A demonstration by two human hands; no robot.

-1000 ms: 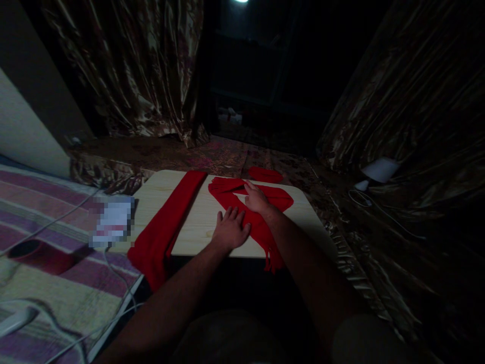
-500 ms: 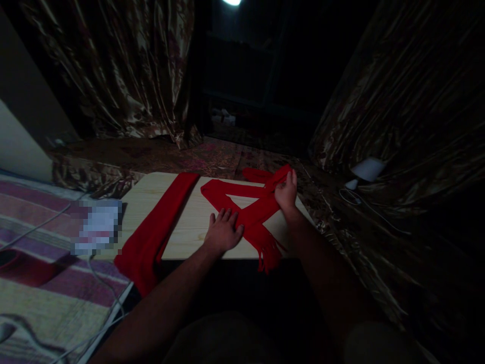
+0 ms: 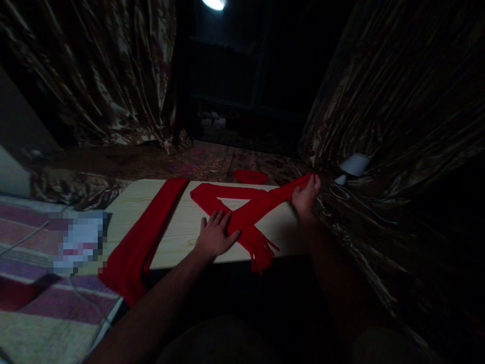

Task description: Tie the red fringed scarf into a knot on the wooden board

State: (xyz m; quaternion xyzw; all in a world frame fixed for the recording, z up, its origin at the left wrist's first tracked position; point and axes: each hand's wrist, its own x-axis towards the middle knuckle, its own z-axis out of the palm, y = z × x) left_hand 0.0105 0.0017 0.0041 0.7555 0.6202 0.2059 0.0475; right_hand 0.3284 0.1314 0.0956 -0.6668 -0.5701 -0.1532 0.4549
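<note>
A red fringed scarf [image 3: 242, 215] lies in crossing bands on a pale wooden table [image 3: 178, 242]. My left hand [image 3: 215, 234] rests on it near the crossing, fingers spread flat. At the table's right end, my right hand [image 3: 306, 194] grips a band of the scarf, drawn out toward the far right. The fringe hangs over the near edge. Left of my hands, a wide folded red cloth [image 3: 147, 242] runs across the table and drops over its front edge. A small red piece [image 3: 250, 176] shows past the far edge; whether it joins the scarf is unclear.
A bed with a striped cover [image 3: 26, 232] stands at the left, with cables and a blurred white item [image 3: 81, 240] on it. Patterned curtains [image 3: 125, 76] hang at the back and right. A small white lamp [image 3: 354, 164] with its cord stands at the right.
My right hand has moved right, pulling the bunched band of scarf out straighter. My left hand stays flat on the scarf. The whole view has shifted a little.
</note>
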